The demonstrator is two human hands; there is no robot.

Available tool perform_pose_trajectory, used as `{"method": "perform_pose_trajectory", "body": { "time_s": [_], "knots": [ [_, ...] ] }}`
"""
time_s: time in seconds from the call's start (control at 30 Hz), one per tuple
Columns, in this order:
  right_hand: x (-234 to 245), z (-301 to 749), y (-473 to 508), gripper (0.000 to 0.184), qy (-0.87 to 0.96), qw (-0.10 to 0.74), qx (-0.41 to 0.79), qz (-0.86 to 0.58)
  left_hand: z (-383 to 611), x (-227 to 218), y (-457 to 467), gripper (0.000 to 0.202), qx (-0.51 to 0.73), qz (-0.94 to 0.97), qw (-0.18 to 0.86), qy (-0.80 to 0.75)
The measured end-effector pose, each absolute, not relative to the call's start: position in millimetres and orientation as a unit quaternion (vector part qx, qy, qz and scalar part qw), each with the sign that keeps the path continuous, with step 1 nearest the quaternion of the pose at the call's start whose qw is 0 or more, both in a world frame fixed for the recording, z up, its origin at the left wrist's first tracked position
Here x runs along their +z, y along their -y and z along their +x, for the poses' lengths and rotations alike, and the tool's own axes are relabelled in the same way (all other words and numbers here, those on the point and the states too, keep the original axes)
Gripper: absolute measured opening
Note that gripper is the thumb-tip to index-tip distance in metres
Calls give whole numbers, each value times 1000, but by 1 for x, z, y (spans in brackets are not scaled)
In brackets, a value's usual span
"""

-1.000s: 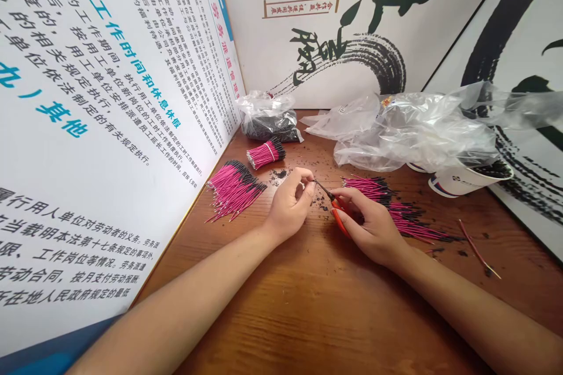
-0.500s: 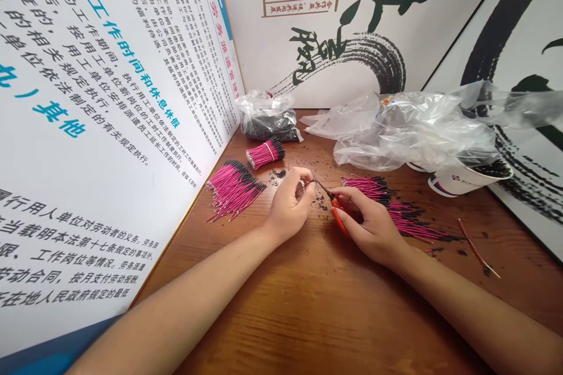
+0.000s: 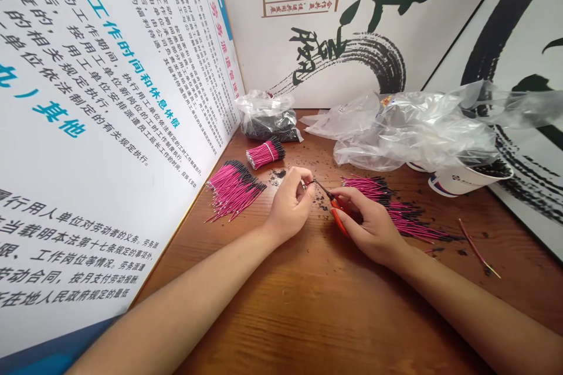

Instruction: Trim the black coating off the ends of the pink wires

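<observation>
My left hand (image 3: 291, 202) is pinched shut at the middle of the wooden table (image 3: 308, 304), its fingertips closed on something too small to make out. My right hand (image 3: 370, 224) grips small red-handled scissors (image 3: 335, 206), whose dark tips point left and meet my left fingertips. A loose fan of pink wires with black ends (image 3: 233, 187) lies to the left of my left hand. Another heap of pink wires (image 3: 396, 208) lies just behind and right of my right hand. A tied bundle of the same wires (image 3: 265, 154) rests farther back.
A plastic bag of black bits (image 3: 270, 120) stands at the back. Crumpled clear plastic bags (image 3: 417, 129) cover a paper cup (image 3: 466, 179) at right. One loose wire (image 3: 477, 251) lies at right. Black scraps (image 3: 279, 174) dot the table. Printed boards (image 3: 88, 129) wall in the table.
Almost nothing: my left fingertips have shifted very slightly against the scissor tips, and both hands stay in place.
</observation>
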State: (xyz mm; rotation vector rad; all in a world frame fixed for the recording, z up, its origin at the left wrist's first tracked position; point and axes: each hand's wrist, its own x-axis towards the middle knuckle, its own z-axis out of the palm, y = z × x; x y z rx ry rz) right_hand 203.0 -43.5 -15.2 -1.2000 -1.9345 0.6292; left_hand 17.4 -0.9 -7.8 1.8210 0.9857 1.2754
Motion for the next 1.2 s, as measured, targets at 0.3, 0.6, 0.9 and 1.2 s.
{"method": "perform_pose_trajectory", "body": {
  "time_s": [0.3, 0.6, 0.9, 1.2],
  "knots": [
    [-16, 203, 42, 24, 761, 379, 248, -464, 17, -9, 0, 5, 494, 711, 330, -377],
    [-17, 204, 42, 24, 754, 377, 261, -470, 17, -8, 1, 6, 494, 709, 334, -376],
    [-17, 204, 43, 23, 749, 389, 265, -466, 17, -5, 2, 4, 492, 699, 363, -371],
    [-17, 204, 44, 23, 747, 392, 269, -465, 16, -4, 3, 9, 485, 689, 395, -366]
  ]
}}
